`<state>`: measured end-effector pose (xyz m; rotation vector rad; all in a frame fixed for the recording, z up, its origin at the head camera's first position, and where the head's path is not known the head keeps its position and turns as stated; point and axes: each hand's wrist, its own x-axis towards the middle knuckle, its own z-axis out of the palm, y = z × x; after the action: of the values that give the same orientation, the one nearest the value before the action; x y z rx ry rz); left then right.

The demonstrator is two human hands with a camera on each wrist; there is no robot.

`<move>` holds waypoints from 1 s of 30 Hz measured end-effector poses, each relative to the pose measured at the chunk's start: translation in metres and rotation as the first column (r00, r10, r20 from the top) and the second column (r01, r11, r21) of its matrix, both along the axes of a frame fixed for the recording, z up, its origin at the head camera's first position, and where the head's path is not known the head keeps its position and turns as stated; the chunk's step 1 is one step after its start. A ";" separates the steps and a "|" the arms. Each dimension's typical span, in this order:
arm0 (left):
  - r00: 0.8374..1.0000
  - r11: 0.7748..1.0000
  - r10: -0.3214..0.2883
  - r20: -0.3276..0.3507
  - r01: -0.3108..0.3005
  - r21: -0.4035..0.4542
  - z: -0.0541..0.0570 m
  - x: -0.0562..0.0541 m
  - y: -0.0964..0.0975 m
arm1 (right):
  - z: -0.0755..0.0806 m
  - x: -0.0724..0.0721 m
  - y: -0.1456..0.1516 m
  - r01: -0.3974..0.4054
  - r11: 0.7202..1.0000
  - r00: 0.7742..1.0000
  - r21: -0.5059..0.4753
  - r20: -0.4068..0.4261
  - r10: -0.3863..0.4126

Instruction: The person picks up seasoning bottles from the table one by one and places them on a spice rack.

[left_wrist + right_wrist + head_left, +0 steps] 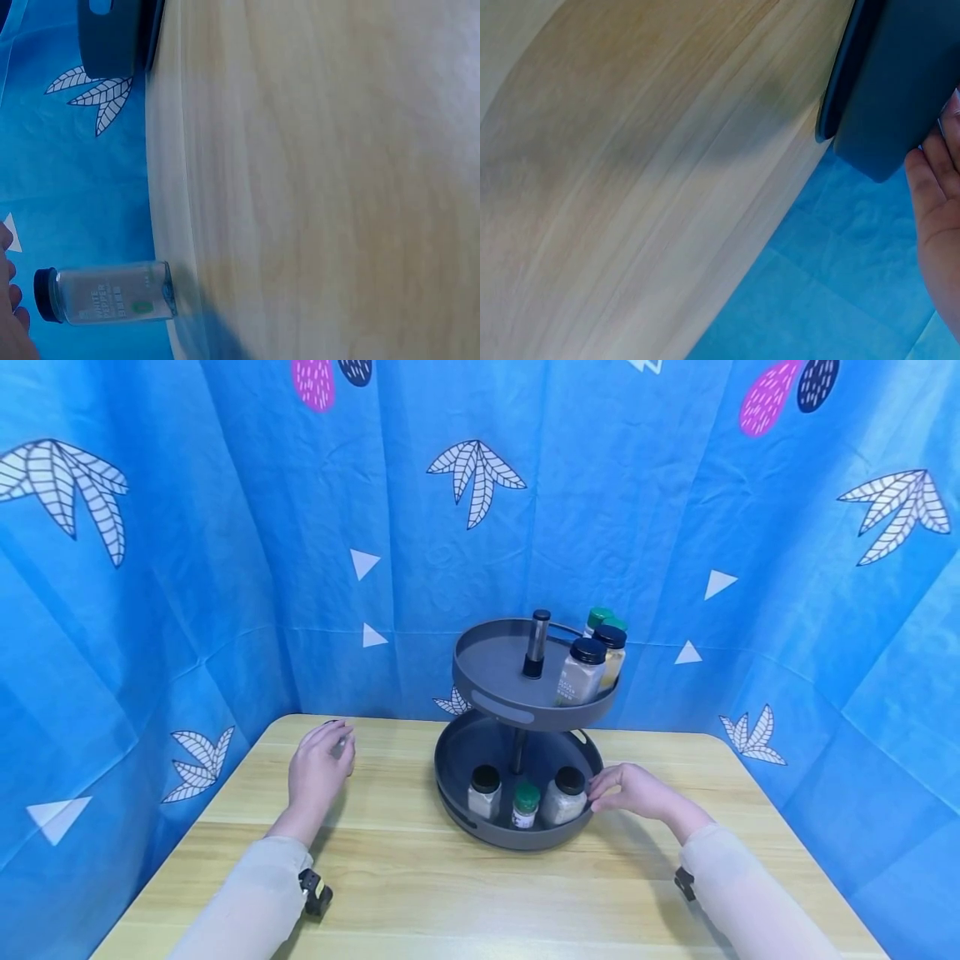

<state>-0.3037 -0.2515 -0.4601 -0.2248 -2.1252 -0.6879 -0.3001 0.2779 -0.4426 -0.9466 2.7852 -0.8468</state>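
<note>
My left hand (321,768) is raised over the table's left side, fingers bent. Close to those fingers (13,300) in the left wrist view stands an upright clear jar (112,294) labelled white pepper, with a black lid. A strip of blue shows between lid and fingers; the hand hides most of this jar from the head view. My right hand (637,789) has its fingertips at the right rim of a dark two-tier turntable's lower tray (480,835), next to a black-lidded jar (564,806). In the right wrist view its extended fingers (928,180) lie by the tray's outer wall.
The lower tray also holds another black-lidded jar (484,800) and a small green-lidded bottle (525,814). On the upper tray (491,685), several jars (581,677) crowd the right side beside the central post (536,643). A blue curtain (465,560) hangs behind the wooden table (420,893).
</note>
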 end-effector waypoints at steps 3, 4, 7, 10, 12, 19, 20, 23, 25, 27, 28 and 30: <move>1.000 1.000 0.004 0.009 -0.005 0.005 -0.001 -0.001 -0.001 | 0.000 0.000 0.000 -0.006 1.000 1.000 -0.001 0.003 0.006; 1.000 1.000 0.006 0.013 -0.006 0.005 -0.002 -0.002 -0.001 | 0.000 0.000 0.000 -0.009 1.000 1.000 -0.002 0.004 0.009; 1.000 1.000 0.008 0.021 -0.008 0.003 -0.003 -0.003 -0.002 | 0.001 0.000 0.000 -0.017 1.000 1.000 -0.006 0.004 0.017; 1.000 1.000 0.013 0.026 -0.013 0.001 -0.004 -0.004 -0.003 | 0.001 -0.001 0.001 -0.024 1.000 1.000 -0.011 0.012 0.025; 0.999 1.000 0.017 0.027 -0.017 0.000 -0.004 -0.004 -0.004 | 0.002 -0.002 0.001 -0.030 0.999 0.999 -0.016 0.016 0.030; 0.999 1.000 0.022 0.041 -0.022 -0.003 -0.005 -0.006 -0.004 | 0.003 -0.004 0.003 -0.037 0.999 0.999 -0.009 0.021 0.037; 0.999 1.000 0.023 0.041 -0.023 -0.004 -0.005 -0.006 -0.004 | 0.003 -0.004 0.003 -0.039 0.999 0.999 -0.011 0.021 0.039; 0.999 1.000 0.027 0.043 -0.027 -0.004 -0.007 -0.007 -0.005 | 0.004 -0.005 0.003 -0.046 0.999 0.999 -0.016 0.021 0.047; 0.998 1.000 0.030 0.047 -0.030 -0.001 -0.008 -0.008 -0.005 | 0.004 -0.005 0.003 -0.054 0.998 0.998 -0.018 0.019 0.054; 0.998 0.999 0.033 0.054 -0.033 -0.001 -0.009 -0.009 -0.006 | 0.004 -0.005 0.003 -0.060 0.998 0.998 -0.021 0.015 0.060; 0.998 0.999 0.035 0.058 -0.035 -0.001 -0.009 -0.009 -0.006 | 0.004 -0.005 0.003 -0.065 0.998 0.998 -0.023 0.014 0.065; 0.997 0.999 0.037 0.061 -0.037 -0.002 -0.009 -0.010 -0.007 | 0.004 -0.005 0.003 -0.075 0.997 0.997 -0.029 0.012 0.075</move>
<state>-0.3136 -0.2580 -0.4689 -0.1660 -2.1822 -0.6799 -0.3050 0.2806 -0.4389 -1.0388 2.7153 -0.8806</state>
